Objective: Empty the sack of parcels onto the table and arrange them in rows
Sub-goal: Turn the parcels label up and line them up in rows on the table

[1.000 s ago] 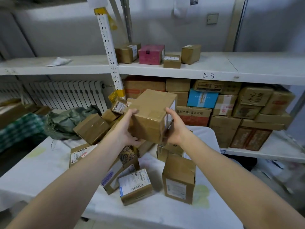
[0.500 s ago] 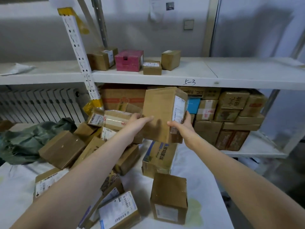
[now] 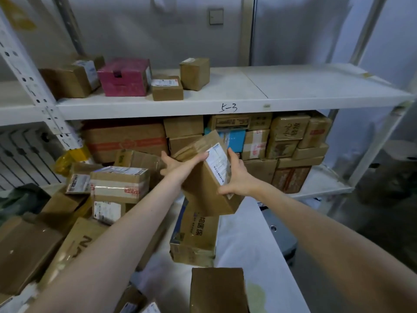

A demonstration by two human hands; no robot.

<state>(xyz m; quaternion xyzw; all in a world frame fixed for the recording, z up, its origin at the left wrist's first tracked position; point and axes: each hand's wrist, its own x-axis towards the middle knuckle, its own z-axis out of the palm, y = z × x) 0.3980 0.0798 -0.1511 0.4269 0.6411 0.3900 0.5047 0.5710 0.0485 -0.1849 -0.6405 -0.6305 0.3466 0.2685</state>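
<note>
- White metal shelving [image 3: 293, 93] backs our table, its upper board marked "5-3". A pink box [image 3: 125, 76] sits on it among small brown cartons, and stacked cartons [image 3: 288, 141] fill the level below.
- At the far left edge we see a crumpled dark green sack [image 3: 15, 199] lying behind the heap.
- Next comes a loose heap of brown cardboard parcels [image 3: 56, 233] on the left part of the white-covered table [image 3: 248, 245]. They lie at all angles, not in rows, and a tape-banded carton with a white label [image 3: 119, 184] sits on top.
- Our left hand [image 3: 180, 163] grasps the upper left side of a brown cardboard box with a white shipping label [image 3: 203, 195], thumb laid across its top edge.
- That box is in the air, tilted, its label facing right, above a flat carton with blue print [image 3: 196, 231] that lies on the table.
- Our right hand [image 3: 239, 177] grasps the labelled side, thumb pointing up and fingers curled round the lower edge.
- Nearest us, a plain brown box [image 3: 217, 290] stands on the cloth.
</note>
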